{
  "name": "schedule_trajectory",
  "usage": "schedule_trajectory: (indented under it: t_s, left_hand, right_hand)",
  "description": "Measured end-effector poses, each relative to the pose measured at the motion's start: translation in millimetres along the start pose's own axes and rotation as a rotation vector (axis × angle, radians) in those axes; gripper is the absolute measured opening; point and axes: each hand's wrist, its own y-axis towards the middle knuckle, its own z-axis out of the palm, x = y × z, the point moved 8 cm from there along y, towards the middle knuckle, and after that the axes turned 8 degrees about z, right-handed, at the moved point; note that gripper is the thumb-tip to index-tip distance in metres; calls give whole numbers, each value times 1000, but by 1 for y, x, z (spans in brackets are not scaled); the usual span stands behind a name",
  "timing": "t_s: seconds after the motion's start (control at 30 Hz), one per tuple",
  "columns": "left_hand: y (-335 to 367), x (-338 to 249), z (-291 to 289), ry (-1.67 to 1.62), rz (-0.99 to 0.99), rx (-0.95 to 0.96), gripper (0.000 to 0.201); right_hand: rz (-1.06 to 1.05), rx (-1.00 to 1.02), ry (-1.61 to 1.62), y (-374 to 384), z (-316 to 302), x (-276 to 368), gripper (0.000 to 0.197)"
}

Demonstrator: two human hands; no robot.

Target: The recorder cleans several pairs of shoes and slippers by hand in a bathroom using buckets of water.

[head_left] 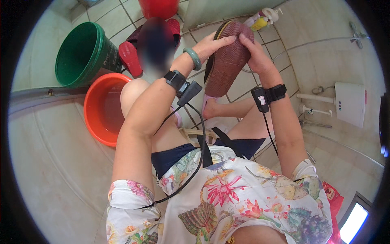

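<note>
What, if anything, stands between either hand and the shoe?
Nothing visible does: the left hand and right hand both hold the shoe directly, thumbs against its upturned sole. Its far side is hidden.

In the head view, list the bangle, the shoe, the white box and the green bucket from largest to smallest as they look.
1. Green bucket and shoe: too close to rank, as the shoe seems held nearer the camera.
2. White box.
3. Bangle.
</note>
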Motion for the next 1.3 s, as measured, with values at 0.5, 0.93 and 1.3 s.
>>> schedule_trajectory:
  t_s: [0.5,0.93,1.3]
  left_hand:
    - [2,-15,-26,262,217,-270,49]
    - [16,4,-24,329,121,-175,62]
    - [0,23,3,456,7,166,110]
  right_hand:
    - [-115,-220,66,42,7,17,46]
    - [3,-302,141,46,-17,-4,52]
    - [-198,-490,142,5,-72,87,49]
